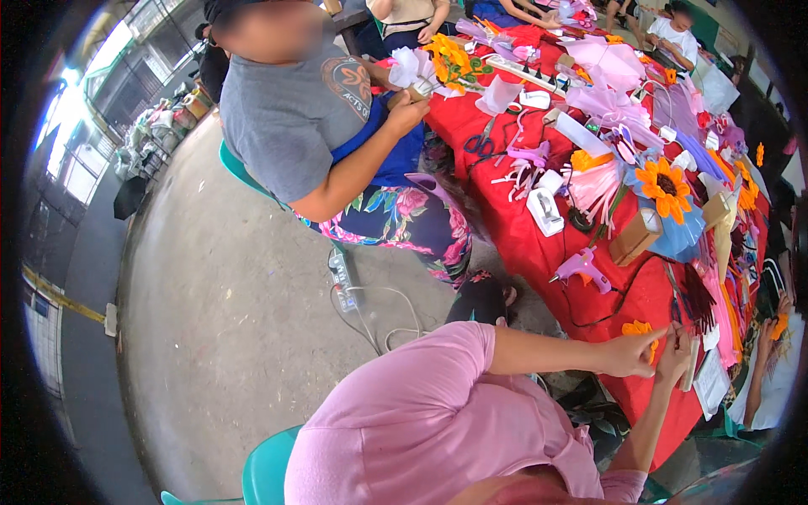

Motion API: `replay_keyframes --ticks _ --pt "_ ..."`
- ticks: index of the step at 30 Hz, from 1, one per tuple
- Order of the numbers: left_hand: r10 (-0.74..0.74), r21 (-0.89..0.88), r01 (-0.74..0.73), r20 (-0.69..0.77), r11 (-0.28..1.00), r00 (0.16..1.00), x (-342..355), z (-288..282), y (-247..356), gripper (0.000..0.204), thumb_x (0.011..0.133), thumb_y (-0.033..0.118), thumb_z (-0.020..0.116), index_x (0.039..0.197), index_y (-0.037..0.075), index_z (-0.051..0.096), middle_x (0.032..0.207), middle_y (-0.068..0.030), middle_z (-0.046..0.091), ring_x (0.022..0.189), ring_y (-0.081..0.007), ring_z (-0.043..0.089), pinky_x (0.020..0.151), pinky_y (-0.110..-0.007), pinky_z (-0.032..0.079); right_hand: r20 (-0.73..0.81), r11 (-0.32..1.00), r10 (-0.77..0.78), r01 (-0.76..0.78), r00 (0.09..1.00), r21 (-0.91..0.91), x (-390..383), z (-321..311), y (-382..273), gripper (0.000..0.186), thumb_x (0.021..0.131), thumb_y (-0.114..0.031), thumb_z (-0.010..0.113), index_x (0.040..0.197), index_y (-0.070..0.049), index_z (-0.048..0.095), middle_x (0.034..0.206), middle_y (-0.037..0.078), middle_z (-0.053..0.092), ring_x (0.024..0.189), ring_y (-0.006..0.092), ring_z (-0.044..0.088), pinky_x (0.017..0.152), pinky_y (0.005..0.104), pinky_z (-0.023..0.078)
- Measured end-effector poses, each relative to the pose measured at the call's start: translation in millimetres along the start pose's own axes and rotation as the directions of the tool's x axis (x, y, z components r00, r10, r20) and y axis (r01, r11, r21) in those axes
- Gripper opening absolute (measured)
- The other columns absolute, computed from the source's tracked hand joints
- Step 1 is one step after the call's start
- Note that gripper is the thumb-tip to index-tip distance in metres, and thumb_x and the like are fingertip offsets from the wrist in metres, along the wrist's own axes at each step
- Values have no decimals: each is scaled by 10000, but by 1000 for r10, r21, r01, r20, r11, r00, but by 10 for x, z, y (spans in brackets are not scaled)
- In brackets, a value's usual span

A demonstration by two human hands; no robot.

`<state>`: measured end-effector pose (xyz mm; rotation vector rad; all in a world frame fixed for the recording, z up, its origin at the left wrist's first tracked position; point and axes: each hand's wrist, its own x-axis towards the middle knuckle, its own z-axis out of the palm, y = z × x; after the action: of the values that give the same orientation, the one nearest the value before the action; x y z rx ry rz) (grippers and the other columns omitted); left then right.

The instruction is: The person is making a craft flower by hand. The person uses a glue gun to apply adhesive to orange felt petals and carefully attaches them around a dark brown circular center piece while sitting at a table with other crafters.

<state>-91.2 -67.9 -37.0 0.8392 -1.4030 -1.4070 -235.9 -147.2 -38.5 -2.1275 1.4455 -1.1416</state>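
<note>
Both of my hands meet over the near right edge of the red-covered table. My left hand (629,354) is closed, its fingers against an orange fuzzy flower (641,328) whose petals show above and beside the fingers. Close on its right, my right hand (673,360) has its fingers pinched together, and what they hold is too small to make out. Just beyond the hands lies a purple glue gun (584,268) with a dark cord. A bundle of dark red fuzzy stems (700,299) is to the right of my fingers.
An orange sunflower in blue wrap (663,190), a cardboard box (635,238), a white tape dispenser (544,212) and scissors (481,143) crowd the red tablecloth (505,220). A seated co-worker in grey (290,126) holds a bouquet. A power strip (342,279) with cords lies on the floor.
</note>
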Motion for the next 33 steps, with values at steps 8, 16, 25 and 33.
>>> replay_keyframes --ticks 8,16,25,33 --pt "242 295 -208 -86 933 966 605 107 195 899 682 95 606 1382 -30 55 1151 -250 517 812 -277 599 725 -364 474 255 313 168 -297 952 902 -56 74 1255 351 892 -219 407 1145 17 469 1077 88 524 971 196 528 825 308 440" --pt "209 282 -204 12 938 978 629 136 293 910 668 106 616 1379 -35 67 1100 -281 524 900 -360 581 770 -388 463 246 498 124 -275 961 823 7 38 1165 372 871 -262 421 1111 15 488 1030 91 532 959 201 542 828 322 450" --pt "201 316 -167 -77 934 977 101 124 496 451 703 140 635 1111 11 493 949 -184 598 806 -273 612 666 -366 468 -23 931 11 -2 1000 365 11 -115 936 207 851 -132 524 969 19 600 874 113 610 840 213 576 732 321 452" --pt "-196 489 90 172 868 965 -839 -245 -680 158 735 190 611 785 40 615 731 -104 633 688 -228 610 623 -353 460 19 989 -56 58 998 -139 11 -136 122 170 843 -111 572 906 40 618 810 132 626 737 208 581 661 325 450"
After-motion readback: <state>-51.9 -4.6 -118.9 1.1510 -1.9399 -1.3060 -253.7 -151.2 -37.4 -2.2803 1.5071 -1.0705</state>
